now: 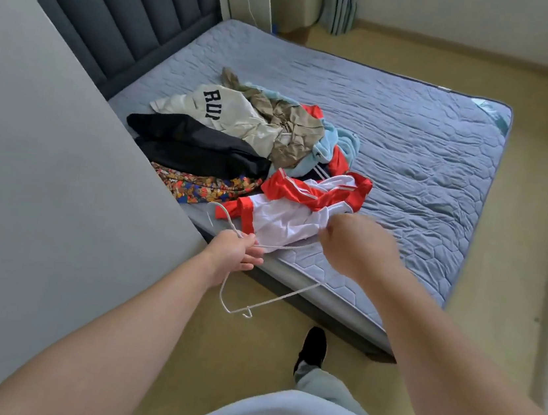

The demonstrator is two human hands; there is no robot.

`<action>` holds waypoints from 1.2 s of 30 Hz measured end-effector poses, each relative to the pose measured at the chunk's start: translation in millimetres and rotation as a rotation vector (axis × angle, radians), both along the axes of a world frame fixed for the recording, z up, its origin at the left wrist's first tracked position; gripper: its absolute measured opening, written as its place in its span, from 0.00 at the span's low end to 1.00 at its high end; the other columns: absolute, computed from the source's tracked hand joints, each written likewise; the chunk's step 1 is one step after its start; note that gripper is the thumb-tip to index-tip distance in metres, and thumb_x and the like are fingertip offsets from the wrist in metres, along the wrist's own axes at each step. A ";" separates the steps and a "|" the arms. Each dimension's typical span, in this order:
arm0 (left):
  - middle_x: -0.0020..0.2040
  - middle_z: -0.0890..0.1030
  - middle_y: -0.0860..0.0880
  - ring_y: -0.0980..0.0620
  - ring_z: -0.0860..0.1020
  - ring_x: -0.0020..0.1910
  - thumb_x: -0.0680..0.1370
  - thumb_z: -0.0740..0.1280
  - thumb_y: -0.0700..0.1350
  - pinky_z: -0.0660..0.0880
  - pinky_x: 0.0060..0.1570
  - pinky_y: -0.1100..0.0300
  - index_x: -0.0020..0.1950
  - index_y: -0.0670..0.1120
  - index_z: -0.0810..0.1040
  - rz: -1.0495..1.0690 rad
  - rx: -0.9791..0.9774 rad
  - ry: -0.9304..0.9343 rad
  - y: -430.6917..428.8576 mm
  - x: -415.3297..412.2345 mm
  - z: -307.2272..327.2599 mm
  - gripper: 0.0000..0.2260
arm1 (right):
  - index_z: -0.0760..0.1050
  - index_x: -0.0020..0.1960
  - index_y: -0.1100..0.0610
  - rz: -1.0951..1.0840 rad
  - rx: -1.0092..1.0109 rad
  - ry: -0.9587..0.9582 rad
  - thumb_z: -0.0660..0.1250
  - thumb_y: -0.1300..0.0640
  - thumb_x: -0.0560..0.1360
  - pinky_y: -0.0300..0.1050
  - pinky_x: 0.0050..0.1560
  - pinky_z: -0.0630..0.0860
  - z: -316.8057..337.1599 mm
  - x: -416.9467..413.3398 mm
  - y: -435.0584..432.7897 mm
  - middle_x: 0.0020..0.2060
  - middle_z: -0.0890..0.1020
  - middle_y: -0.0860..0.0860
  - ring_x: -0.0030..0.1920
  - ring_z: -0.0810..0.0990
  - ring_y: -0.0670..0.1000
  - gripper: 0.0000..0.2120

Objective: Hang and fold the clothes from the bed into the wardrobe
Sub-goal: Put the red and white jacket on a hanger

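A heap of clothes lies on the near left part of the bed [411, 148]: a cream top with dark letters [229, 112], a black garment [201, 145], a flowered one [206, 187], a tan one [296, 130] and a light blue one [342, 143]. At the heap's near end lies a red and white jersey [300, 207]. My right hand [354, 244] grips the jersey's white cloth at the near edge. My left hand [235, 254] holds a white wire hanger [253, 305], which hangs over the floor beside the bed.
A grey panel [44, 179] rises close on the left. The dark padded headboard [117, 9] stands behind the bed. Yellowish floor [521, 237] runs around the bed's foot and right side. My foot in a black shoe [312, 348] stands by the bed's near corner.
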State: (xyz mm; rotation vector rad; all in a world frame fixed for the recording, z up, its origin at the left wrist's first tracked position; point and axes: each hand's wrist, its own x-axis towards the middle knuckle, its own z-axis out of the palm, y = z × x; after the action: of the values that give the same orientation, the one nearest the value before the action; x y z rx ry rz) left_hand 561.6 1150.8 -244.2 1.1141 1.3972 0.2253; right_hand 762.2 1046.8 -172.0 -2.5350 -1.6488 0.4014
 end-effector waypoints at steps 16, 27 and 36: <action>0.37 0.86 0.49 0.50 0.85 0.32 0.75 0.76 0.50 0.78 0.36 0.55 0.43 0.45 0.74 -0.508 0.359 0.155 129.8 146.5 19.7 0.14 | 0.75 0.68 0.57 0.235 -0.308 0.373 0.56 0.61 0.84 0.50 0.54 0.76 -51.2 73.9 144.1 0.59 0.82 0.52 0.56 0.80 0.56 0.16; 0.57 0.79 0.54 0.55 0.78 0.56 0.73 0.76 0.45 0.77 0.55 0.56 0.59 0.51 0.78 -0.523 0.436 0.218 250.0 131.1 -30.6 0.15 | 0.72 0.60 0.57 -0.274 -0.201 0.575 0.58 0.67 0.75 0.44 0.40 0.68 -102.6 67.2 211.6 0.49 0.79 0.56 0.44 0.74 0.56 0.15; 0.48 0.83 0.48 0.51 0.83 0.39 0.77 0.71 0.43 0.80 0.40 0.55 0.47 0.52 0.77 -0.657 0.187 0.320 342.3 104.7 -133.7 0.05 | 0.74 0.39 0.55 -0.822 -0.156 0.777 0.63 0.39 0.74 0.46 0.38 0.77 -152.9 42.4 270.1 0.35 0.82 0.52 0.36 0.85 0.53 0.19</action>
State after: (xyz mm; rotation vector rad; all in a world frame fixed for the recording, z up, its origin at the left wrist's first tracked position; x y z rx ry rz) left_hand 666.2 1493.0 -377.9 1.7588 1.2197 -0.3145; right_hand 804.6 1316.9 -324.9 -2.3801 -0.2887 1.2069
